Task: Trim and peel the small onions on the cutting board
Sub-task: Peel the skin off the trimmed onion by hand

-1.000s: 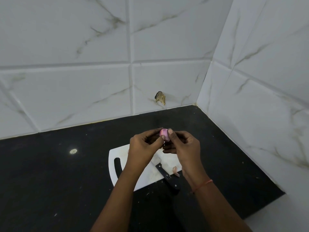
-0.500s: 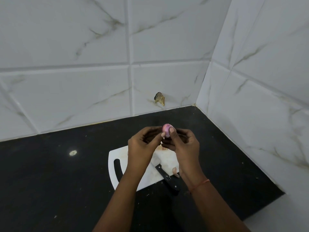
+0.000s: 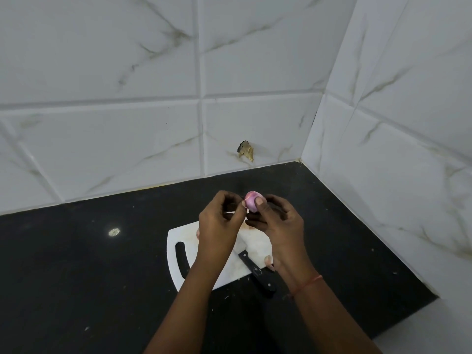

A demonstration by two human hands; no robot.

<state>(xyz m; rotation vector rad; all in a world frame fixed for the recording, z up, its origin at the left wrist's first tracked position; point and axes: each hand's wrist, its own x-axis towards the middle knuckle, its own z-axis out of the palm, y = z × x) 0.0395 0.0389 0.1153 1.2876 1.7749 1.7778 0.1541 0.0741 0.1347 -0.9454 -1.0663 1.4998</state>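
Note:
A small pink onion (image 3: 250, 198) is raised above the white cutting board (image 3: 178, 237). My right hand (image 3: 277, 221) pinches it between thumb and fingers. My left hand (image 3: 221, 221) is beside it, with thumb and fingertip pinching at the onion's left side, likely on its skin. A black-handled knife (image 3: 256, 270) lies on the board's near right edge, its blade partly hidden under my hands. A small pale onion piece (image 3: 268, 260) lies by the knife. Another pink bit (image 3: 197, 232) peeks out at the left of my left hand.
The board sits on a black countertop (image 3: 89, 277) in a corner of white marble-look tiled walls. A chipped hole (image 3: 246, 150) marks the back wall. Small peel flecks dot the counter. A white ledge (image 3: 421, 328) is at the near right.
Both hands have lifted the onion slightly higher and farther from me. My left fingers have shifted on the onion's left side. The knife and board have not moved.

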